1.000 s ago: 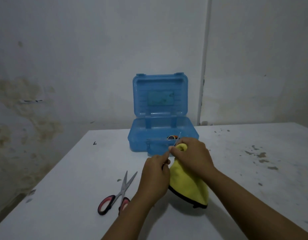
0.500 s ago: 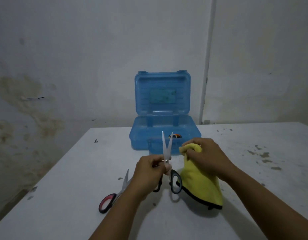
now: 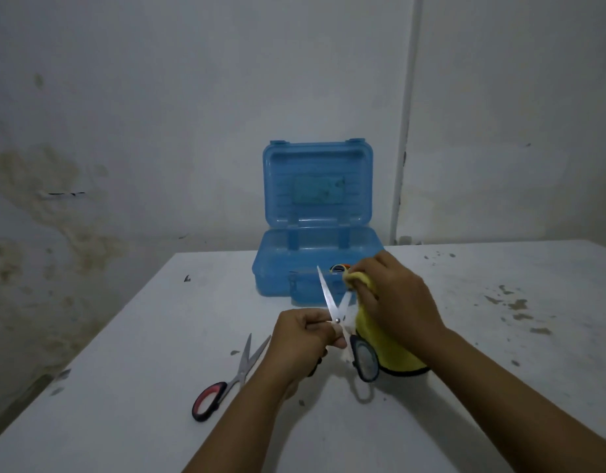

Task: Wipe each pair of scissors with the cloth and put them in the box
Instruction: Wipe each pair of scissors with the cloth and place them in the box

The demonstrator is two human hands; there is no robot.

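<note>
My left hand (image 3: pixel 305 332) grips a pair of black-handled scissors (image 3: pixel 332 302) near the pivot, blades spread apart and pointing up. My right hand (image 3: pixel 397 298) holds the yellow cloth (image 3: pixel 393 346) bunched around the right-hand blade; the cloth hangs down to the table. One black handle loop (image 3: pixel 364 361) shows below the hands. A second pair, red-handled scissors (image 3: pixel 226 380), lies flat on the table to the left. The blue box (image 3: pixel 315 261) stands open behind the hands, lid upright, with something coloured inside it (image 3: pixel 339 268).
The white table (image 3: pixel 158 387) carries dark stains and flecks at the right (image 3: pixel 513 302). Its left edge drops off near the stained wall. A white pipe (image 3: pixel 404 131) runs down the wall behind the box.
The scissors came out from behind the cloth and their blades opened wider. My right hand moved the cloth onto the right blade.
</note>
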